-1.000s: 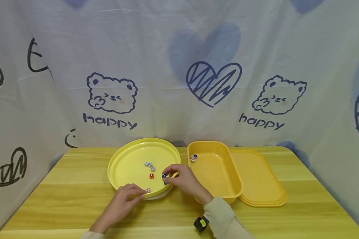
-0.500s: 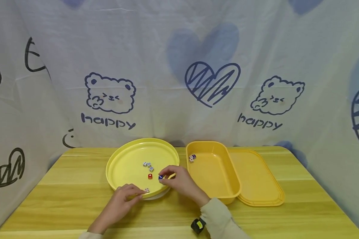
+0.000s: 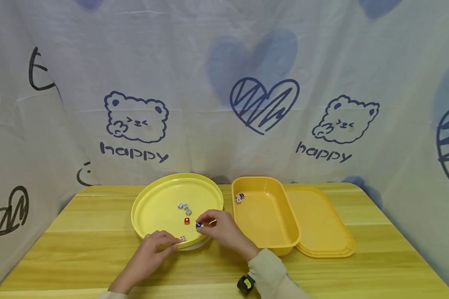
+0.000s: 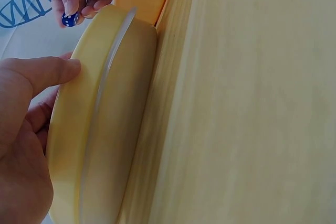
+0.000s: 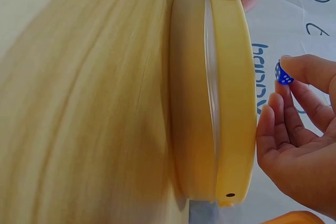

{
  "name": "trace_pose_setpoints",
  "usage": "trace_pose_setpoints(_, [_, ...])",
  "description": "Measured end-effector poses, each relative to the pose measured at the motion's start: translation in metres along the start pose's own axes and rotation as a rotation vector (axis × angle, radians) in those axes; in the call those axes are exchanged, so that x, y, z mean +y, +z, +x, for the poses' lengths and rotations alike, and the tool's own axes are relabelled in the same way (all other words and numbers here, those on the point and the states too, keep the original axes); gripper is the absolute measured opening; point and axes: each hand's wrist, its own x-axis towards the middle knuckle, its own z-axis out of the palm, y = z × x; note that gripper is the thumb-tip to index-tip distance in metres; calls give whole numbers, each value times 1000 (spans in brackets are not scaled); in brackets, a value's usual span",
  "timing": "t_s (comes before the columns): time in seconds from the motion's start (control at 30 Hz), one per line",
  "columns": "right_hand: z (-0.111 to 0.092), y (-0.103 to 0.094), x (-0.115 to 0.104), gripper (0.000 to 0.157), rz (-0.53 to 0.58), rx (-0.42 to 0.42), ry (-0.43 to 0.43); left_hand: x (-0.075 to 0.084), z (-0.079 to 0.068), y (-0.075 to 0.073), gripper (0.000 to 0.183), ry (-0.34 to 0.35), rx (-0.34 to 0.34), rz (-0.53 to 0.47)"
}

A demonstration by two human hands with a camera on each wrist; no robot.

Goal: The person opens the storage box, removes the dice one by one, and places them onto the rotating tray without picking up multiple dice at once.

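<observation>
My right hand (image 3: 222, 230) pinches a blue die (image 5: 284, 74) between thumb and fingertips, over the right front part of a round yellow tray (image 3: 146, 195). Its lower fingers come right up to the tray's rim in the right wrist view. My left hand (image 3: 153, 251) grips the front rim, thumb (image 4: 60, 72) outside and fingers inside. At those fingertips lies a white die (image 3: 183, 238) with red pips. A red die (image 3: 187, 221) sits just left of the blue one. Behind it, three white dice (image 3: 185, 207) form a cluster.
Right of the tray stands an orange-yellow box (image 3: 265, 224) with several dice (image 3: 239, 198) in its back left corner. A matching lid (image 3: 323, 220) lies beside it, partly behind the box. A patterned curtain (image 3: 198, 104) hangs behind the wooden table (image 3: 78, 249).
My right hand has moved left and slightly toward me over the tray with the blue die, nearer the red die. The left hand keeps its grip on the rim. The camera view shifts slightly.
</observation>
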Motion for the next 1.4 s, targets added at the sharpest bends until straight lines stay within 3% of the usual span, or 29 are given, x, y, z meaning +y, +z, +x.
trace_pose_setpoints(0.27, [0,1,1,10,-6,1,0,0,0,0,16,-5,-5,2])
trace_pose_setpoints(0.53, [0,1,1,20,-61,38,-16,0,3,0,16,-23,-24,0])
trace_pose_setpoints(1.4, [-2,-1,-3,19,-52,35,-2,3,1,-2,16,-55,-40,7])
